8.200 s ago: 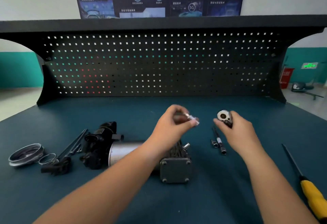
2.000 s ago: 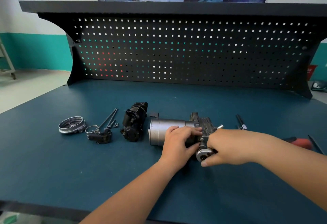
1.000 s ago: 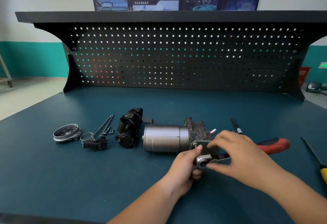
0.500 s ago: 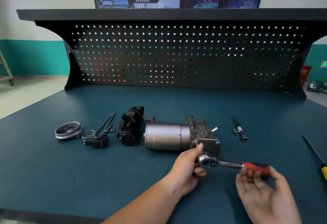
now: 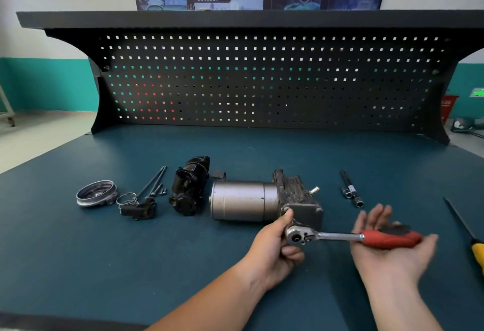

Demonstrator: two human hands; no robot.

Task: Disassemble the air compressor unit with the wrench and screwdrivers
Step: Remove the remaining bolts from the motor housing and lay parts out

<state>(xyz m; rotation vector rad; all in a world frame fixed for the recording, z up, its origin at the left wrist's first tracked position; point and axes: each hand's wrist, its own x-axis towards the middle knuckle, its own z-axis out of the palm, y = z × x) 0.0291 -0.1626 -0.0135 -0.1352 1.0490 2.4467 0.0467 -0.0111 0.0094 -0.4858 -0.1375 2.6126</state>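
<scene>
Your left hand grips the wrench at its head: fingers curled under it, thumb up against the near corner of the compressor. The wrench head sits at the lower near corner of the end block, right at your left fingertips. Can't tell if it's seated on a bolt.

Your right hand is palm up, fingers straight and spread. The red handle lies across the palm, not gripped. The shaft runs roughly level between your hands.

The compressor lies on its side on the bench. Its silver can is beyond and left of your left thumb, its end block just behind the wrench head.

Sockets and an extension bar lie beyond your right fingertips, apart from them. The screwdriver lies right of your right hand, at the frame edge.

Left of the compressor, well away from your left fingers, running leftward: black part, long bolts, wire clip, metal ring.
</scene>
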